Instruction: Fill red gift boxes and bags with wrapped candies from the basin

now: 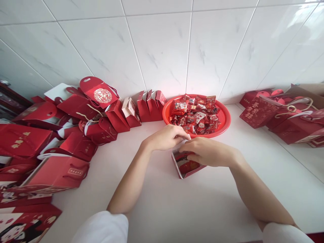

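A small red gift box (178,166) with a pale inner side lies in front of me, its opening facing up. Red wrapped candies (186,166) show inside it. My left hand (165,137) is at the box's far side, its fingers closed on a white flap there. My right hand (211,152) reaches over the box from the right. Its fingers are bent at the opening and the flap; their tips are partly hidden. Just behind both hands stands a red plastic basket (226,126) heaped with wrapped candies (199,116).
Closed red boxes (152,108) stand in a row along the tiled wall (162,44). Many red gift boxes (73,141) crowd the left side. More boxes (263,111) with rope handles stand at the right on the white counter (157,209).
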`<state>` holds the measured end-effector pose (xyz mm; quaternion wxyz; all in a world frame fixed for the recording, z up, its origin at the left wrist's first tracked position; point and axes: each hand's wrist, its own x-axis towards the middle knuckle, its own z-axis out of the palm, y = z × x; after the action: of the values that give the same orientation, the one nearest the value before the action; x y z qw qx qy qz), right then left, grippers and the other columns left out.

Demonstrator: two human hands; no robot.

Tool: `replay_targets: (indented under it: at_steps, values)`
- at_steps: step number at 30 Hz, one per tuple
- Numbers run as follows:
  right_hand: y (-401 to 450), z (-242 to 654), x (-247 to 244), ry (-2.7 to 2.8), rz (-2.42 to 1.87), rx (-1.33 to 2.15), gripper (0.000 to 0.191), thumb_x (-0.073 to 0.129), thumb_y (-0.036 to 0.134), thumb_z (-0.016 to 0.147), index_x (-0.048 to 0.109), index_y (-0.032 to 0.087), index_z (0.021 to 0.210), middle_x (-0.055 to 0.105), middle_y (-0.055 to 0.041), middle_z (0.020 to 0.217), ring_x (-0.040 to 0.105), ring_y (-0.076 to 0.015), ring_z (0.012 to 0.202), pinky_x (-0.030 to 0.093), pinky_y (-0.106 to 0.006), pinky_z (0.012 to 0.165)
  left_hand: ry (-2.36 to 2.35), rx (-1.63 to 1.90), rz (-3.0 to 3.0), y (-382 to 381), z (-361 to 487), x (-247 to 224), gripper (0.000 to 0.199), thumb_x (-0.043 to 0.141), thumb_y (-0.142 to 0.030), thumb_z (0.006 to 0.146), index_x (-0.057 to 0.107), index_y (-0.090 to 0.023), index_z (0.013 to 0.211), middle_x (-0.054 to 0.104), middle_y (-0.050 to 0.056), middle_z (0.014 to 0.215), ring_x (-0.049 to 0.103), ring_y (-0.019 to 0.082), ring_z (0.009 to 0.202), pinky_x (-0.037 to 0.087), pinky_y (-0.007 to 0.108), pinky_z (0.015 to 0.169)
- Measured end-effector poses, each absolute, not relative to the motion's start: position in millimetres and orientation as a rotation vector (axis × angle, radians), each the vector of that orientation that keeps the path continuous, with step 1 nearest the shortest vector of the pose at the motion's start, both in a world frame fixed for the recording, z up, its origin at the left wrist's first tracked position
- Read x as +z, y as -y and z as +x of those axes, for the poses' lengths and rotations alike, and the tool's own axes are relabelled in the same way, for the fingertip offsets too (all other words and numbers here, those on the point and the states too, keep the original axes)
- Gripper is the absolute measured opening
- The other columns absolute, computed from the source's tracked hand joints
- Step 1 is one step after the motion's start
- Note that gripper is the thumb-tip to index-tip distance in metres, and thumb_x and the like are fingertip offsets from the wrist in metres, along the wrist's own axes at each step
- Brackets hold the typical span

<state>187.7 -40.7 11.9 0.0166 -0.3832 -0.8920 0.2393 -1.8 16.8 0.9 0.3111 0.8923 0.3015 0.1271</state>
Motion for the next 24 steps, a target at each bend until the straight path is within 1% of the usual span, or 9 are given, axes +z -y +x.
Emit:
replay_targets:
  at_steps: [4,6,9,12,18,21,24]
  values:
    - [43,182,11,2.840,-1.145,0.832,0.025,0.049,0.003,0.088,0.069,0.018,0.090,0.066,-0.0022,0.082,0.053,-0.0136,0.066,0.031,-0.027,0.055,-0.818,0.322,2.375,-16,-2,1,0.028,0.053,-0.011,0.094,0.077,-0.020,0.108,0.075,0.005,0.111,0.069,0.017,0.100,0.050,0.025,0.087]
    - [44,177,8,2.898,-1.096,0.873,0.020,0.051,0.008,0.091,0.067,0.017,0.084,0.066,-0.0015,0.082,0.051,-0.0124,0.065,0.030,-0.026,0.055,-0.835,0.316,2.376,-16,-1,2,0.030,0.053,-0.010,0.094,0.077,-0.020,0.108,0.075,0.005,0.111,0.069,0.016,0.101,0.049,0.025,0.088]
    - [45,171,3,3.005,-1.138,0.891,0.012,0.059,0.019,0.089,0.064,0.017,0.079,0.063,0.0000,0.075,0.046,-0.0121,0.061,0.028,-0.027,0.053,-0.837,0.313,2.370,-14,0,3,0.030,0.052,-0.011,0.094,0.077,-0.021,0.107,0.075,0.004,0.109,0.069,0.016,0.097,0.049,0.023,0.084]
    - [43,164,-6,3.055,-1.199,0.864,0.008,0.063,0.023,0.084,0.064,0.017,0.079,0.063,0.0000,0.072,0.048,-0.0132,0.061,0.028,-0.027,0.052,-0.823,0.318,2.371,-14,0,3,0.030,0.052,-0.013,0.093,0.078,-0.022,0.105,0.075,0.003,0.104,0.069,0.015,0.092,0.048,0.023,0.080]
    - [36,157,-21,3.123,-1.187,0.693,0.015,0.062,0.026,0.084,0.064,0.015,0.074,0.068,-0.0043,0.077,0.056,-0.0172,0.071,0.031,-0.029,0.057,-0.838,0.312,2.392,-14,0,2,0.029,0.051,-0.017,0.093,0.078,-0.022,0.101,0.074,0.004,0.104,0.068,0.016,0.092,0.048,0.024,0.081]
    - [37,161,-17,3.089,-1.158,0.734,0.017,0.060,0.029,0.087,0.064,0.016,0.076,0.068,-0.0034,0.078,0.056,-0.0165,0.070,0.031,-0.029,0.057,-0.849,0.306,2.386,-15,-1,2,0.030,0.049,-0.017,0.093,0.078,-0.022,0.101,0.074,0.003,0.102,0.068,0.016,0.090,0.048,0.024,0.079]
    - [45,171,-8,3.011,-1.087,0.807,0.017,0.057,0.028,0.092,0.064,0.017,0.081,0.069,-0.0027,0.084,0.057,-0.0162,0.076,0.033,-0.027,0.059,-0.852,0.314,2.369,-16,-1,2,0.030,0.049,-0.017,0.092,0.077,-0.022,0.104,0.074,0.003,0.106,0.068,0.017,0.094,0.049,0.025,0.081]
